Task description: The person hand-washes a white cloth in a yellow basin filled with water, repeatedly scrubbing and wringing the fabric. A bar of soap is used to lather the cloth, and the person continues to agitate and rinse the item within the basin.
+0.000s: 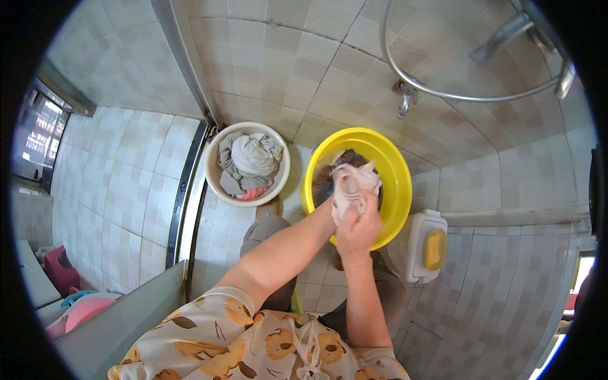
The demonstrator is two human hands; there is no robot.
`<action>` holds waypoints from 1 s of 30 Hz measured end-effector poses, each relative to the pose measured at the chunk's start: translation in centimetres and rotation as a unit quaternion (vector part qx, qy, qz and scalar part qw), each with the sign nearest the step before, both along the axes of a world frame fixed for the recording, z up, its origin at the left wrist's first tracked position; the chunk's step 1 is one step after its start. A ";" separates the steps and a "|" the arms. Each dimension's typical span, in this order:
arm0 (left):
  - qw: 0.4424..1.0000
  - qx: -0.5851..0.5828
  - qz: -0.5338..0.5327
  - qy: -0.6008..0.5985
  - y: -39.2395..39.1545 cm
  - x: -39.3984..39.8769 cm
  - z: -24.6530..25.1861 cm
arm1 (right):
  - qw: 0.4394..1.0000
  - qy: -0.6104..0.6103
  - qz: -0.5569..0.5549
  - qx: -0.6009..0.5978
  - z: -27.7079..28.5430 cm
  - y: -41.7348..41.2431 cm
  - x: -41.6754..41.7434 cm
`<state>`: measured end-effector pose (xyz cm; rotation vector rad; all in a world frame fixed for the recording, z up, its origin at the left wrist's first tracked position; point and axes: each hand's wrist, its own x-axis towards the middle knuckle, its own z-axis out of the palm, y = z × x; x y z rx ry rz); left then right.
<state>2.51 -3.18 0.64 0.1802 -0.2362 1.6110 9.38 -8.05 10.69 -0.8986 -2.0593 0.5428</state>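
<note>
A wet white cloth [357,183] is bunched between my two hands, over a yellow plastic tub [396,209]. My right hand [359,225] grips its near side with curled fingers. My left hand [332,214] reaches in from the left, and the cloth wraps around it and hides most of its fingers. Dark wet clothes [324,180] lie in the tub beneath the cloth. To the left of the tub stands a white basin [286,173] with a twisted white cloth [254,154], grey fabric [230,183] and a pink piece [251,194] in it.
A small metal tap [403,105] juts from the tiled wall behind the tub, below a looping shower hose [475,99]. Right of the tub is a white plastic container [418,237] with a yellow bar [432,249] on top. A raised door track [190,213] runs along the left.
</note>
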 end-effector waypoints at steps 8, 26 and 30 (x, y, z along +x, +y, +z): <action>0.962 -0.274 -0.007 -0.003 -0.5 3.1 2.6 | 0.978 -0.108 -0.166 -0.062 -0.1 7.2 1.2; 0.757 -0.418 0.143 0.482 2.4 0.3 0.0 | 0.980 -0.147 -0.112 -0.076 -3.3 8.9 -1.1; 0.947 -0.309 0.075 0.044 2.7 -0.9 -4.8 | 0.985 -0.118 -0.070 -0.100 -1.5 1.7 -3.3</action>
